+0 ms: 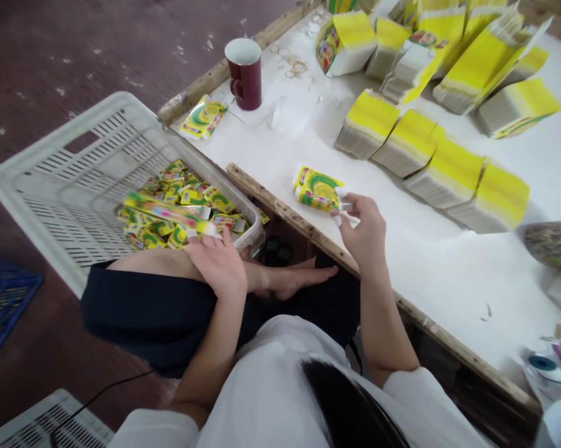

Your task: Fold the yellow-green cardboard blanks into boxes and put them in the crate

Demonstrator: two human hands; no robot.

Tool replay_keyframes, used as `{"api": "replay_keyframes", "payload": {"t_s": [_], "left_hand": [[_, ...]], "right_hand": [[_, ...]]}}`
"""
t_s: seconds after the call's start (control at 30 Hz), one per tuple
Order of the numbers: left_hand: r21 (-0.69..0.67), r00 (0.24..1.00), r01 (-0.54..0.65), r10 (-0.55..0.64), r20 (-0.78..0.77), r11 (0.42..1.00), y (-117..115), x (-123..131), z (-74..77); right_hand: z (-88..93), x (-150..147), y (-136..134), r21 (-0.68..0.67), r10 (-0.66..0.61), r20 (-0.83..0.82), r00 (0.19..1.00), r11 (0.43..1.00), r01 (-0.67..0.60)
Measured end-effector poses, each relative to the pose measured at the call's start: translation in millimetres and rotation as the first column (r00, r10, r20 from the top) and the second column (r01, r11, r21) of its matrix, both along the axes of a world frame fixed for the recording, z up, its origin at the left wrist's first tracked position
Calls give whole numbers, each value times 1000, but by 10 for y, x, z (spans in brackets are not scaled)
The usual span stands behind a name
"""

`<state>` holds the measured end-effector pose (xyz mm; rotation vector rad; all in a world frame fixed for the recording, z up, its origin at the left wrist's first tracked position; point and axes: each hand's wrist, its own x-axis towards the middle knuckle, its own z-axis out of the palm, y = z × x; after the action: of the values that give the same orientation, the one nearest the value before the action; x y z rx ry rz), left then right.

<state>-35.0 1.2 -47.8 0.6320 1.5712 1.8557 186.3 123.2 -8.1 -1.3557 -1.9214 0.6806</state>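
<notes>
My right hand [362,230] pinches one end of a small yellow and green printed carton [318,188] lying on the white tabletop. White covers show on its fingertips. My left hand [217,258] is stretched out over the near side of a white plastic crate [51,168], palm down and fingers extended. Just past its fingertips a yellow, green and red carton [163,210] is smeared by motion above the crate; it looks loose from the fingers. Several similar small cartons [191,196] lie jumbled in the crate.
Bundled stacks of flat yellow cartons [453,171] fill the table's far side. A maroon mug [245,74], flattened cartons [203,118] and rubber bands [294,64] sit near the left edge. A wooden strip [290,211] borders the table. A blue crate [5,305] stands on the floor.
</notes>
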Motion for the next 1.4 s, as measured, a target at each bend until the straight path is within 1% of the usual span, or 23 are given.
{"api": "replay_keyframes", "payload": {"t_s": [0.03, 0.1, 0.13, 0.2, 0.27, 0.37, 0.47, 0.53, 0.6, 0.63, 0.67, 0.7, 0.73, 0.77, 0.8, 0.87, 0.93, 1.0, 1.13, 1.2, 1.27, 1.33, 1.4], "left_hand": [[-21, 998, -23, 24, 61, 1000, 23, -6, -15], [-75, 965, -77, 93, 243, 994, 66, 49, -1], [-93, 937, -86, 112, 332, 992, 85, 99, 25], [-86, 895, -69, 99, 435, 994, 114, 207, 88], [-54, 889, -25, 47, 455, 998, 132, 285, 132], [-16, 885, 64, -50, 462, 998, 135, 322, 118], [81, 886, 169, -187, 423, 982, 112, 318, 71], [174, 892, 214, -265, 366, 961, 90, 329, 74], [250, 891, 242, -316, 326, 938, 73, 353, 117], [273, 886, 255, -337, 318, 928, 68, 366, 149], [289, 883, 261, -348, 314, 921, 67, 376, 185], [296, 885, 248, -340, 317, 922, 69, 381, 221], [295, 894, 215, -309, 324, 931, 75, 381, 253], [286, 908, 161, -255, 332, 945, 82, 375, 279], [269, 921, 94, -187, 341, 958, 91, 365, 296], [218, 935, -9, -69, 347, 976, 102, 338, 298], [168, 945, -13, -43, 324, 986, 96, 316, 259], [134, 958, 36, -72, 277, 990, 71, 310, 196], [87, 975, 69, -85, 204, 994, 13, 337, 90], [62, 975, 86, -96, 199, 994, 0, 341, 76], [93, 977, 121, -135, 166, 988, -6, 313, 89], [191, 988, 140, -150, 39, 972, -11, 257, 126], [204, 966, 218, -180, -188, 955, -17, 201, 181]], "right_hand": [[-40, -4, 101, 5, -102, 58, 993, 995, 102], [-117, -41, 251, -6, -204, 190, 960, 978, 209], [-147, -68, 294, -17, -216, 250, 944, 974, 228], [-179, -122, 325, -43, -205, 323, 924, 972, 231], [-174, -154, 310, -60, -203, 333, 921, 970, 235], [-119, -155, 255, -86, -241, 296, 924, 957, 277], [-12, -151, 120, -97, -271, 170, 947, 952, 290], [75, -187, -64, -92, -209, 45, 977, 973, 212], [137, -271, -329, -138, -44, -18, 999, 990, 41], [147, -331, -479, -206, 97, -45, 994, 973, -104], [139, -399, -631, -290, 244, -110, 964, 920, -265], [115, -470, -776, -359, 330, -214, 919, 849, -388], [79, -540, -905, -386, 330, -331, 884, 807, -446], [38, -603, -1013, -395, 297, -414, 861, 793, -464], [-2, -657, -1094, -397, 261, -458, 850, 795, -458], [-58, -721, -1163, -391, 235, -451, 861, 815, -427], [-60, -719, -1116, -374, 285, -380, 880, 823, -428], [-14, -655, -990, -328, 331, -325, 886, 839, -434], [134, -431, -684, -172, 310, -278, 909, 915, -365], [199, -314, -560, -84, 310, -240, 920, 937, -338], [253, -207, -465, 40, 316, -158, 935, 949, -314], [299, -117, -407, 189, 310, -5, 951, 934, -303], [331, -60, -395, 281, 319, 169, 932, 891, -356]]}}
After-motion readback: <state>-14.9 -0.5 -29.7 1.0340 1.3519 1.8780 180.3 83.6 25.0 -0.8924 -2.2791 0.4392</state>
